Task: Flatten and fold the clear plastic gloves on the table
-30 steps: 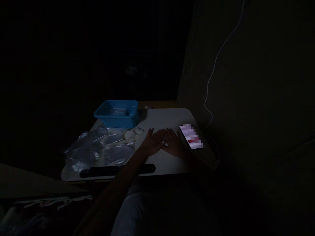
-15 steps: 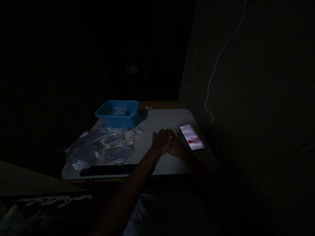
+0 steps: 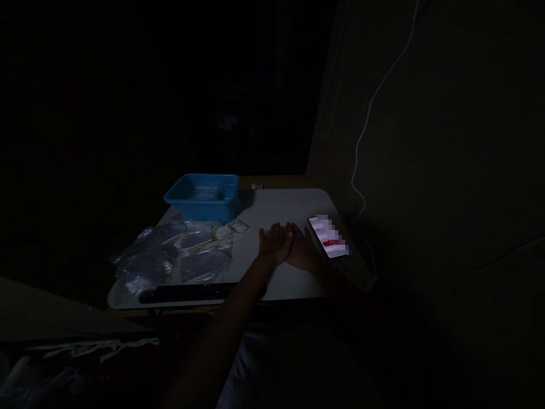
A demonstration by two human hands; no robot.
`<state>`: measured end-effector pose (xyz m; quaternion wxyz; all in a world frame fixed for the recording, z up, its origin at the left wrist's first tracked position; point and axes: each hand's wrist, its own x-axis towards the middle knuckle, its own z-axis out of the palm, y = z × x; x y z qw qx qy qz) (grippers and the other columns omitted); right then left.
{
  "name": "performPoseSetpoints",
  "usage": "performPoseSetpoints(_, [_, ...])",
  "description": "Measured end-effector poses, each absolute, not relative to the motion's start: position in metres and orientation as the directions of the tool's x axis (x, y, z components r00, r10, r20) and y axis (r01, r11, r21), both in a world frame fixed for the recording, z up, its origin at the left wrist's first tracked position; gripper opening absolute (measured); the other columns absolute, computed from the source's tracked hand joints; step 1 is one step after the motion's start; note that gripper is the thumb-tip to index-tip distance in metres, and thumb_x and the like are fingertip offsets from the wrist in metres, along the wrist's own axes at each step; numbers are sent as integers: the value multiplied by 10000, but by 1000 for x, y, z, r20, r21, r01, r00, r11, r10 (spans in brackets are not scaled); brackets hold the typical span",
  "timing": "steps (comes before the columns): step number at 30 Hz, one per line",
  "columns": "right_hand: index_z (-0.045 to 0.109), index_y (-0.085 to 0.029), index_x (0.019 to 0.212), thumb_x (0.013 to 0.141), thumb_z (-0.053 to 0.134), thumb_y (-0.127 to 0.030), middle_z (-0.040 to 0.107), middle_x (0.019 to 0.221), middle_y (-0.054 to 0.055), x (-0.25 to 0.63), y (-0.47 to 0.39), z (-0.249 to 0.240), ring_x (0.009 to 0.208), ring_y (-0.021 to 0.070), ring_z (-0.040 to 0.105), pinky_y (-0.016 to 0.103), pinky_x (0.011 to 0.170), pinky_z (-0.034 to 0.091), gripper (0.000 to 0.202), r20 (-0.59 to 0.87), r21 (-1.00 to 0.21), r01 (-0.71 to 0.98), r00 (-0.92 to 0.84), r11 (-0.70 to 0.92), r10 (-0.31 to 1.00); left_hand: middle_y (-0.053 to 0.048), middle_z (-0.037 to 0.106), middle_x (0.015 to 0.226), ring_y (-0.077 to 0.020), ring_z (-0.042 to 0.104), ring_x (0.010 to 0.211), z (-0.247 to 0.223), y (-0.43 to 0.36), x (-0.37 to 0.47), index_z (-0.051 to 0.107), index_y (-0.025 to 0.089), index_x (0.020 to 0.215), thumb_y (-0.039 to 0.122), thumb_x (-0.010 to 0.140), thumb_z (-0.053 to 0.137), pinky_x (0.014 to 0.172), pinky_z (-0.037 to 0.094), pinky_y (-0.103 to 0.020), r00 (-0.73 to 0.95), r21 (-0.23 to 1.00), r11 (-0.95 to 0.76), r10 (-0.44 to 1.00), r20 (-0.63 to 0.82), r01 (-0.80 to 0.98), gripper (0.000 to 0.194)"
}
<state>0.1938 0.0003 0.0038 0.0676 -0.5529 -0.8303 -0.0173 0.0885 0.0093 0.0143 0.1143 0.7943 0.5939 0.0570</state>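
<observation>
My left hand (image 3: 273, 245) and my right hand (image 3: 301, 250) lie side by side over the white tabletop (image 3: 276, 203), touching along their inner edges. Both seem to be palm up with the fingers stretched out, the thumbs on the outer sides. I see nothing held in either one, though the light is very dim. Just right of my right hand a phone (image 3: 327, 237) with a lit screen lies on the table; part of its screen is pixelated. To the left of my left hand are clear plastic bags (image 3: 204, 264), spread flat and overlapping.
A blue plastic basin (image 3: 206, 211) stands at the table's far left corner. Along the near edge runs a dark bar (image 3: 183, 293). Behind the table sits a small reddish-white object (image 3: 257, 186). A white cable (image 3: 367, 116) hangs down the wall at right.
My hands have slid apart slightly: the left overlapped the right before, and now they lie side by side. The left has shifted a little leftward. The view has moved slightly.
</observation>
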Motion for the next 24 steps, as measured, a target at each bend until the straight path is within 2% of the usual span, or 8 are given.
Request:
performPoseSetpoints(6, [296, -87, 1351, 784, 418, -411, 256, 1430, 153, 194, 1, 4, 1325, 277, 169, 522, 1029, 156, 665, 110, -54, 921, -378, 385, 919, -100, 221, 1446, -199, 136, 1344, 9, 8, 76, 269, 137, 1361, 373, 898, 19, 1060, 90, -538, 293, 198, -285, 956, -8, 938, 577])
performPoseSetpoints(13, [324, -71, 1335, 818, 331, -526, 269, 1419, 170, 195, 4, -3, 1321, 275, 193, 522, 1029, 154, 689, 175, -33, 923, -373, 385, 911, -91, 228, 1443, -186, 176, 1336, 5, 3, 58, 287, 142, 1349, 330, 904, 50, 1050, 92, -546, 286, 147, -292, 956, 64, 945, 538])
performPoseSetpoints(24, [299, -67, 1349, 810, 315, -590, 245, 1424, 180, 195, 4, -3, 1322, 282, 189, 506, 1034, 145, 752, 166, -48, 926, -362, 374, 917, -102, 284, 1425, -271, 232, 1309, 2, -6, 51, 305, 164, 1350, 307, 870, 217, 1005, 167, -582, 189, 81, -208, 963, 191, 975, 509])
